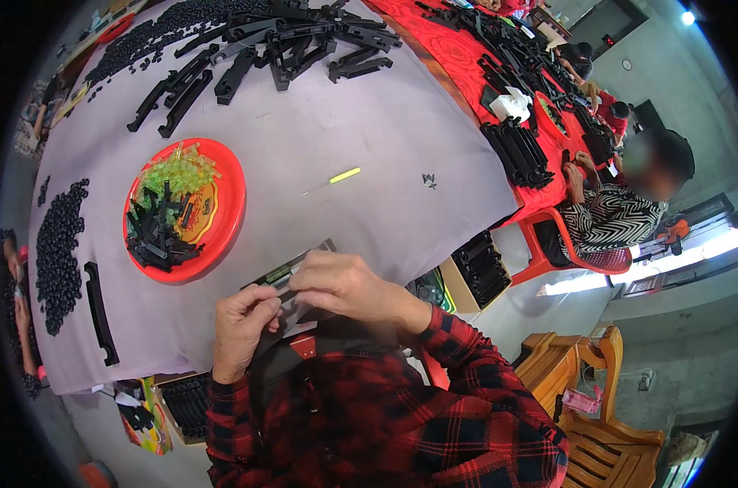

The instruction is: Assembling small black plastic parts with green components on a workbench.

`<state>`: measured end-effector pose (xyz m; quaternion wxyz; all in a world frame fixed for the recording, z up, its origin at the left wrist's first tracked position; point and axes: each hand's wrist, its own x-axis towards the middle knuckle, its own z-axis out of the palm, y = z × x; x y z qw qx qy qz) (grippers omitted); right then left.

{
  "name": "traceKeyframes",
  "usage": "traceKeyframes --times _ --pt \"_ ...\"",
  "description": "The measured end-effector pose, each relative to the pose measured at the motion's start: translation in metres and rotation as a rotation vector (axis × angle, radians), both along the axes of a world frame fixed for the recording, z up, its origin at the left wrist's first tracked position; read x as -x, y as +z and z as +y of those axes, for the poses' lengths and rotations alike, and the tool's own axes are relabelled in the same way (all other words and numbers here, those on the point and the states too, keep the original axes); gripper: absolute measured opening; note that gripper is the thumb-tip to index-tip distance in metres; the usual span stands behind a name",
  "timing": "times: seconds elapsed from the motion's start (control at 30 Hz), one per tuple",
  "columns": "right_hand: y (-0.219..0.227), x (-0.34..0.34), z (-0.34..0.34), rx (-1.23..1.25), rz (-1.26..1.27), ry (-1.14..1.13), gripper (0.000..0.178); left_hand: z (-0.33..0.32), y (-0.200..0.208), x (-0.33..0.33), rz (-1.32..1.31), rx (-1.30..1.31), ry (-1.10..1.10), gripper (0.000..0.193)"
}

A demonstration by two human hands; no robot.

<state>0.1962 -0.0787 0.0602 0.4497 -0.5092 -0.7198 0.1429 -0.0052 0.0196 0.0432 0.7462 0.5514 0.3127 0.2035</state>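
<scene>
My left hand (pixel 245 324) and my right hand (pixel 346 283) are close together at the table's near edge. Between them lies a long dark plastic part (pixel 281 273) with a greenish strip along it. The left thumb and fingers pinch its near end; the right fingers are closed over its middle, hiding much of it. Beyond my hands is a red plate (pixel 237 203) with clear yellow-green pieces (pixel 178 172) and small black plastic parts (pixel 161 236). A thin pick with a yellow handle (pixel 344 175) lies farther off on the cloth.
Long black plastic parts (pixel 287 41) are piled at the far side. Small black pieces (pixel 60 252) form a heap at left, beside one curved black part (pixel 100 313). A co-worker (pixel 621 203) sits at the red-covered table on the right. A wooden chair (pixel 605 390) stands behind me.
</scene>
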Motion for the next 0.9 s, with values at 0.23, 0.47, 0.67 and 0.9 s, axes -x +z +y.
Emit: traceKeyframes --times 0.23,0.47,0.67,0.9 --pt "-0.011 0.015 -0.006 0.278 0.348 -0.191 0.013 -0.007 0.0 -0.003 0.034 -0.217 0.03 0.008" --pt "-0.032 0.023 -0.011 0.356 0.462 -0.276 0.008 -0.012 -0.012 0.001 0.135 -0.513 0.061 0.01" --pt "-0.024 0.016 -0.014 0.445 0.711 -0.277 0.003 -0.014 -0.01 -0.009 0.031 -0.506 0.104 0.022" --pt "-0.034 -0.006 -0.015 0.422 0.703 -0.414 0.003 0.012 -0.021 0.007 0.164 -0.954 0.292 0.041"
